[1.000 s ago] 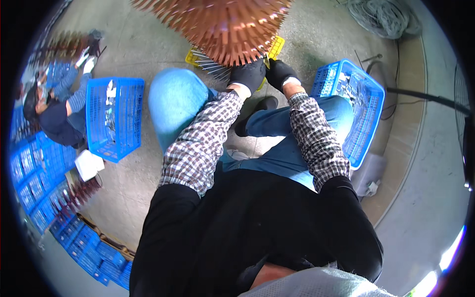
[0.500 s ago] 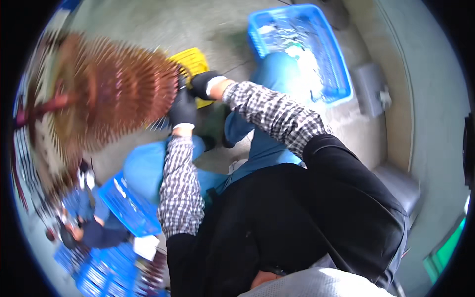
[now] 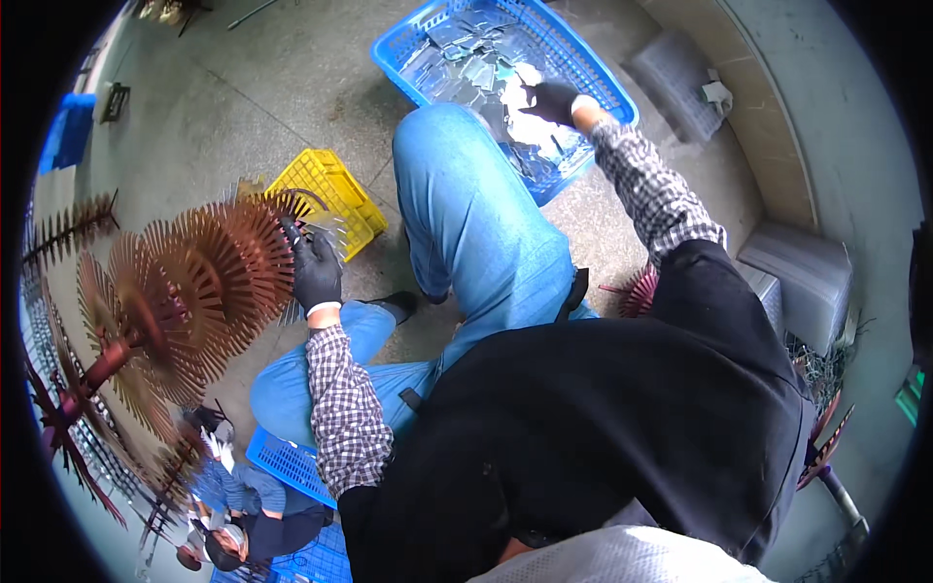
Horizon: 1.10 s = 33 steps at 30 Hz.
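Head view: speckled concrete floor (image 3: 243, 107), workshop setting, person seated low with knees spread. Blue basket (image 3: 593, 73) of flat grey metal plates (image 3: 466, 68) stands at the right knee, within arm's reach. Right hand (image 3: 552, 97), black-gloved, arm stretched forward over the basket, fingers curled among the plates; actual grip cannot be told. Left hand (image 3: 316, 267), gloved, forearm raised, fingers closed on a small plate at the rim of the rust-coloured finned rack (image 3: 194, 291). Yellow crate (image 3: 326, 194) lies just behind.
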Motion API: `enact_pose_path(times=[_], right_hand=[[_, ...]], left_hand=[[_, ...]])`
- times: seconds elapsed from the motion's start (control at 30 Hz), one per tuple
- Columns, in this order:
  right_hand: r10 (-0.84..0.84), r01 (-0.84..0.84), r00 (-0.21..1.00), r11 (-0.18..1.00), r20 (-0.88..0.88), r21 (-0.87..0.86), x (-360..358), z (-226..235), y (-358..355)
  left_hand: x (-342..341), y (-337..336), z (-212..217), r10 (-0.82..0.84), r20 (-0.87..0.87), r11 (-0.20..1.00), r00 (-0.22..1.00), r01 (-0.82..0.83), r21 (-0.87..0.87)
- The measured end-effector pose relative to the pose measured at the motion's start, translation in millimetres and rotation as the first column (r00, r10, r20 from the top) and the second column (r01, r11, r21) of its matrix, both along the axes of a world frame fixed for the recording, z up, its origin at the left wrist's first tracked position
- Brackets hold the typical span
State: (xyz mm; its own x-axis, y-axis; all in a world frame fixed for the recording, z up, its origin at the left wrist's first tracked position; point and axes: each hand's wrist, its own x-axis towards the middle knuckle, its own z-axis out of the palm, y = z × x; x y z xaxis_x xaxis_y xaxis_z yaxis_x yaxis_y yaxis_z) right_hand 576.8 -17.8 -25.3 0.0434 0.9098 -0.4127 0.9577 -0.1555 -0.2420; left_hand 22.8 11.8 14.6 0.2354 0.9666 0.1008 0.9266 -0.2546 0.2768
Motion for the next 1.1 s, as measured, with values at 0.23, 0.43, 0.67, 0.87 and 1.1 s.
enact_pose_path(times=[0.23, 0.43, 0.67, 0.87, 1.1], right_hand=[[0.103, -0.106, 0.992, 0.994, -0.073, -0.031, -44, -63, -71], [0.032, -0.034, 0.997, 0.999, -0.067, -0.021, -22, -2, -70], [-0.55, 0.733, 0.457, 0.678, -0.699, -0.054, -32, 130, -63], [-0.153, 0.662, 0.227, 0.749, -0.962, 0.037, -66, 203, -18], [-0.152, 0.197, 0.363, 0.977, -0.919, -0.084, -229, 229, 26]], left_hand=[[-10, -2, 1, 0.005, -0.029, 0.999, 1.0, -0.006, -0.045], [-19, -8, -7, 0.008, -0.083, 0.999, 0.997, -0.01, -0.032], [-20, -10, -19, -0.046, -0.033, 0.993, 0.998, 0.049, 0.104], [16, -18, 17, -0.28, 0.088, 0.939, 0.956, 0.254, 0.23], [39, -33, 55, -0.012, 0.648, 0.953, 0.761, 0.205, -0.223]])
